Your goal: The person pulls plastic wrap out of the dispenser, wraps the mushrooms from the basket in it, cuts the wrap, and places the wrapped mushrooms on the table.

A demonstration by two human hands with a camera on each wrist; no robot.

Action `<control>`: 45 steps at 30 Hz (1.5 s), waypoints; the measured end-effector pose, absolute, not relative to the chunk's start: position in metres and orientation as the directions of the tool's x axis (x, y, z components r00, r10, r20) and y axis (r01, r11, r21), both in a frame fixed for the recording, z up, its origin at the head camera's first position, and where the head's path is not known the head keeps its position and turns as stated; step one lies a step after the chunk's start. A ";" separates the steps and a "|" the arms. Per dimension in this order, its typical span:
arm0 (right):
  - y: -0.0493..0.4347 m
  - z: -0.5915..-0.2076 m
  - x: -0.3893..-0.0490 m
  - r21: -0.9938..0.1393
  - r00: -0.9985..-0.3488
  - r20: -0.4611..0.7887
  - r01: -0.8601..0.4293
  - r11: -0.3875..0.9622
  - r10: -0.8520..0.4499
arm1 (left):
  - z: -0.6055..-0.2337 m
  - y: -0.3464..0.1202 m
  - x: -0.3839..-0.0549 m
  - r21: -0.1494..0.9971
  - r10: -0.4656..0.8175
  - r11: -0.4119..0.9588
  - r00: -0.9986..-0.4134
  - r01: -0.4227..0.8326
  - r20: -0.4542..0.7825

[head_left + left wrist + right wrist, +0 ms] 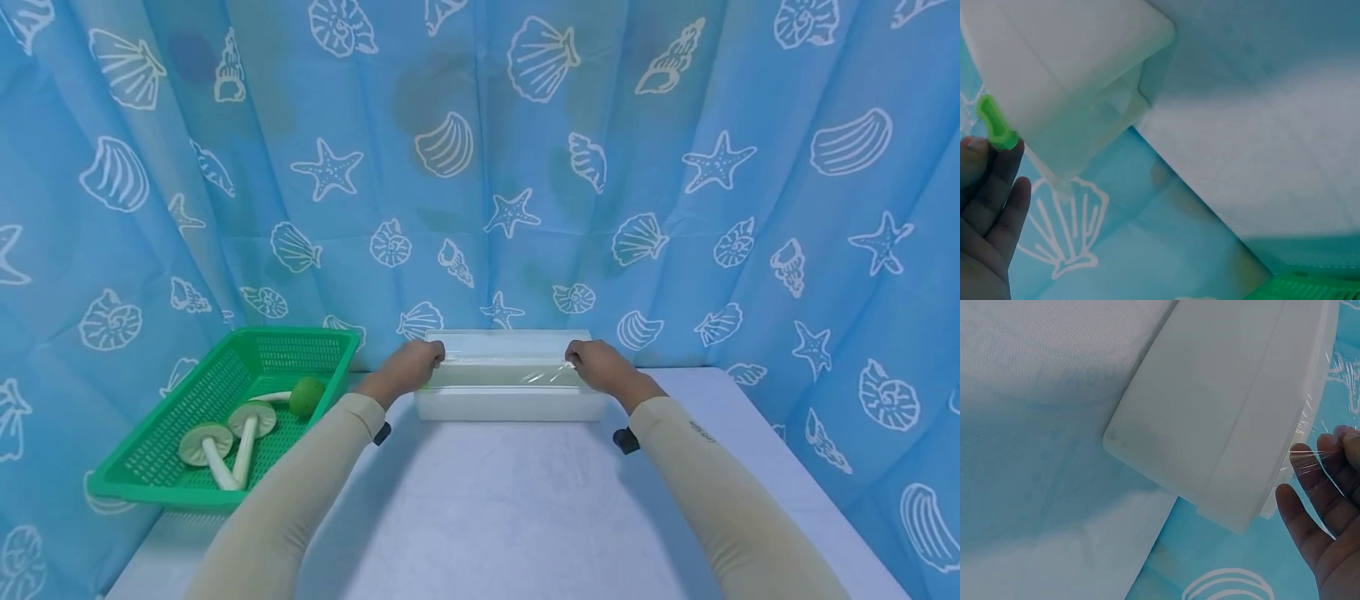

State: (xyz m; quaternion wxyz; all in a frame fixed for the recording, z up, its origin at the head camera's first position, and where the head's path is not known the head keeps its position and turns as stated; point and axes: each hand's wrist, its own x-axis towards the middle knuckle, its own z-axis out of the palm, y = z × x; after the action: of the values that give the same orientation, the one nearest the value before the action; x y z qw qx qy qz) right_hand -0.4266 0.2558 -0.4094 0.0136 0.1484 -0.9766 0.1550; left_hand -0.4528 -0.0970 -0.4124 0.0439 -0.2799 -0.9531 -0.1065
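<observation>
A white cling film dispenser [512, 407] sits at the table's far edge with its lid [510, 342] raised. Clear cling film [543, 375] stretches across its opening between the two hands. At the left end my left hand [408, 367] pinches one side of the film. Its fingertips are right by a bright green slider [997, 122] on the dispenser's edge. My right hand [606, 367] pinches the film's other side at the right end. In the right wrist view its thumb and fingers [1307, 469] meet on the wrinkled film, lower fingers spread.
A green plastic basket [153, 408] stands on the left of the white-covered table [510, 508]. Inside lie mushrooms [206, 446] with long white stems and a round green fruit [306, 397]. A blue shell-print curtain [480, 275] hangs close behind the dispenser.
</observation>
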 end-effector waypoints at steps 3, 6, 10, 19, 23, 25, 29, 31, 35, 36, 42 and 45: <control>0.256 -0.411 -0.427 -0.297 -0.956 0.069 -0.293 0.909 -0.286 | -0.408 -0.097 -0.452 0.160 0.514 0.832 -0.847 0.531 0.137; 0.256 -0.411 -0.428 -0.295 -0.956 0.064 -0.293 0.909 -0.288 | -0.404 -0.097 -0.452 0.130 0.512 0.839 -0.847 0.529 0.142; 0.256 -0.411 -0.428 -0.296 -0.957 0.062 -0.290 0.910 -0.284 | -0.394 -0.096 -0.451 0.135 0.535 0.821 -0.830 0.555 0.156; 0.257 -0.414 -0.428 -0.333 -0.950 0.080 -0.311 0.890 -0.302 | -0.402 -0.097 -0.454 0.410 0.475 0.776 -0.872 0.479 0.120; 0.260 -0.416 -0.429 -0.376 -0.947 0.067 -0.316 0.871 -0.314 | -0.411 -0.095 -0.453 0.312 0.461 0.822 -0.878 0.477 0.127; 0.262 -0.417 -0.428 -0.391 -0.948 0.069 -0.313 0.866 -0.312 | -0.412 -0.094 -0.452 0.255 0.458 0.843 -0.881 0.473 0.120; 0.265 -0.416 -0.427 -0.372 -0.938 0.108 -0.346 0.861 -0.330 | -0.411 -0.092 -0.449 0.198 0.464 0.855 -0.877 0.480 0.123; 0.265 -0.415 -0.426 -0.359 -0.934 0.128 -0.358 0.862 -0.334 | -0.409 -0.091 -0.448 0.199 0.484 0.840 -0.863 0.504 0.142; 0.262 -0.414 -0.424 -0.337 -0.935 0.163 -0.354 0.873 -0.316 | -0.408 -0.094 -0.447 0.287 0.492 0.796 -0.846 0.533 0.208; 0.261 -0.414 -0.424 -0.327 -0.934 0.178 -0.354 0.876 -0.311 | -0.408 -0.095 -0.446 0.316 0.484 0.784 -0.845 0.534 0.227; 0.257 -0.408 -0.421 -0.277 -0.894 0.297 -0.418 0.865 -0.336 | -0.413 -0.100 -0.446 0.377 0.454 0.764 -0.852 0.523 0.262; 0.255 -0.403 -0.421 -0.273 -0.880 0.327 -0.437 0.857 -0.345 | -0.414 -0.102 -0.444 0.392 0.462 0.750 -0.846 0.532 0.265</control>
State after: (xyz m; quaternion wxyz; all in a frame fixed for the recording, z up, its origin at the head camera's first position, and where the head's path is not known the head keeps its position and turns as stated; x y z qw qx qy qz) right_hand -0.4206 0.2549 -0.4031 0.1344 0.2050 -0.9541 0.1721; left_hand -0.4442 -0.1024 -0.4136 0.0756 -0.2667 -0.9324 -0.2321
